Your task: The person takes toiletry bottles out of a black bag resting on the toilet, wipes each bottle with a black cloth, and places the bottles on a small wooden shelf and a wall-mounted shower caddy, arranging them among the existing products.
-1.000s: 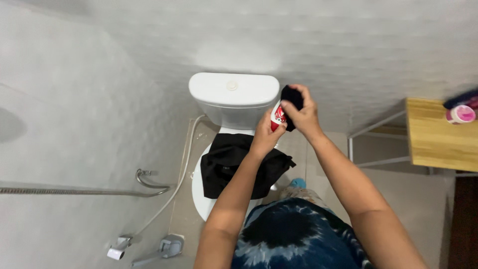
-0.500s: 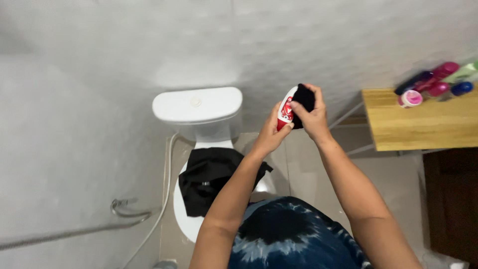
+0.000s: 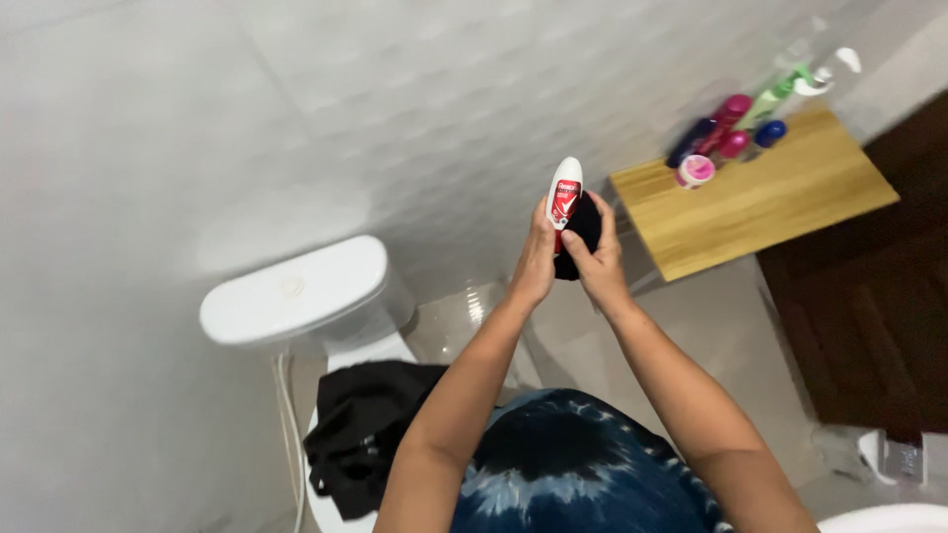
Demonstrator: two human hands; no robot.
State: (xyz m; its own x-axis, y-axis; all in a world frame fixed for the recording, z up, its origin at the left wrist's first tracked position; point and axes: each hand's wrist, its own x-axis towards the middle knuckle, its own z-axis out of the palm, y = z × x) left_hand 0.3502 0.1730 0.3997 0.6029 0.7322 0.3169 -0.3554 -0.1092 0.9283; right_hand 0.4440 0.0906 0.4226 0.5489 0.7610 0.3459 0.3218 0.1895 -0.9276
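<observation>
1. Near the centre of the frame, the left hand (image 3: 534,262) is wrapped around the lower part of a white roll-on bottle (image 3: 564,192) with a red label, held upright.
2. The right hand (image 3: 598,266) pinches a black cloth (image 3: 581,229) against the bottle's right side.
3. Upper right, a wooden shelf (image 3: 760,202) carries several bottles (image 3: 736,123) and a small pink jar (image 3: 695,171).
4. Lower left, a white toilet (image 3: 296,296) stands with a black garment (image 3: 360,434) lying over its seat.
</observation>
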